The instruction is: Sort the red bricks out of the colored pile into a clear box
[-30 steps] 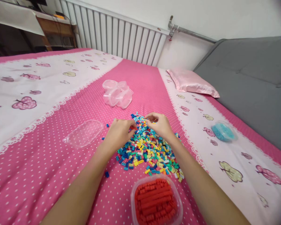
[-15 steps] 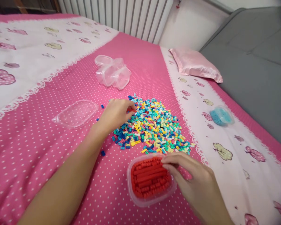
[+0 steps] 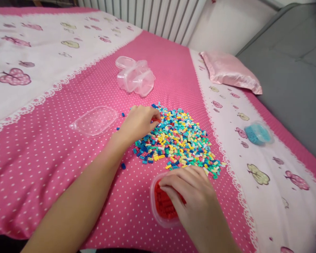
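My left hand (image 3: 142, 121) rests at the left edge of a heap of small toy building bricks (image 3: 184, 137) in blue, yellow, green, white and pink. Its thumb and fingers are closed on red bricks (image 3: 155, 120), partly hidden by the hand. Nearer to me, a clear plastic box (image 3: 153, 203) holds red bricks (image 3: 164, 202), many laid in rows. My right hand (image 3: 192, 193) reaches over this box with fingertips pinched together just above the red bricks. Whatever lies between those fingertips cannot be made out. The hand covers the box's right side.
A clear lid (image 3: 94, 121) lies left of the heap, near a few stray blue bricks (image 3: 123, 166). Clear boxes (image 3: 135, 79) sit behind. To the right are a box of light-blue bricks (image 3: 258, 133) and a pink pillow (image 3: 230, 72). A pink dotted bedspread (image 3: 137, 211) lies beneath.
My right hand has moved left, from the red box's right rim to over its red bricks. My left hand stays at the heap with its red bricks. The whole view has shifted slightly.
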`<state>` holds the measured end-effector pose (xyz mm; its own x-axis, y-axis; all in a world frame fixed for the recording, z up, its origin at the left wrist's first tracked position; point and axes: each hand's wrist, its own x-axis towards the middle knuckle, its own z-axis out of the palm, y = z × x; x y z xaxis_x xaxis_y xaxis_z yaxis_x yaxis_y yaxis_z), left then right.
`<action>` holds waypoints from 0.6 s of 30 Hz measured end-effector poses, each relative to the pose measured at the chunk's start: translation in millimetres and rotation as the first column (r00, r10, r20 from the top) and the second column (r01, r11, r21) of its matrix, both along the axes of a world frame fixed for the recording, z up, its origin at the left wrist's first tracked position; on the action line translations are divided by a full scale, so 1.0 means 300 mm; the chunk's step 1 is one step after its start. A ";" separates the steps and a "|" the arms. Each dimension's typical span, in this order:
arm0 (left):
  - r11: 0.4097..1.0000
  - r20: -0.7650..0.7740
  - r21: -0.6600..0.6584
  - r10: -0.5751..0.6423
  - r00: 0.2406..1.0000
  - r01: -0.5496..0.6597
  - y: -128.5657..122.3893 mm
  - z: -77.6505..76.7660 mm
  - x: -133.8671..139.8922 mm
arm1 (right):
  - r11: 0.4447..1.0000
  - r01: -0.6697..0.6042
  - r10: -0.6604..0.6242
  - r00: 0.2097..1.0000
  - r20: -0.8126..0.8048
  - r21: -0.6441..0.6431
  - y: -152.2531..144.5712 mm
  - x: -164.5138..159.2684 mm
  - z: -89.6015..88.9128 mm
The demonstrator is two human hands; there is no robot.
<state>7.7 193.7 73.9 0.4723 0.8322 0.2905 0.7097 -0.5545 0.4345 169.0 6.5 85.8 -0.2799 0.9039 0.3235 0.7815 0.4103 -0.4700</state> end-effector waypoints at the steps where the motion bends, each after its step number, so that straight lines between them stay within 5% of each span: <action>1: 1.000 0.000 0.002 0.002 1.000 -0.002 0.000 0.000 0.001 | 1.000 -0.007 0.007 1.000 -0.003 -0.001 0.000 -0.002 -0.001; 18: 1.000 0.007 0.026 0.004 1.000 -0.004 0.000 -0.004 0.004 | 0.998 -0.027 0.028 1.000 -0.004 0.048 0.006 -0.018 -0.016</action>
<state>9.0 193.6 72.7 0.4671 0.8259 0.3157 0.7088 -0.5632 0.4247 163.5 8.2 81.1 -0.3026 0.8792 0.3680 0.7673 0.4538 -0.4531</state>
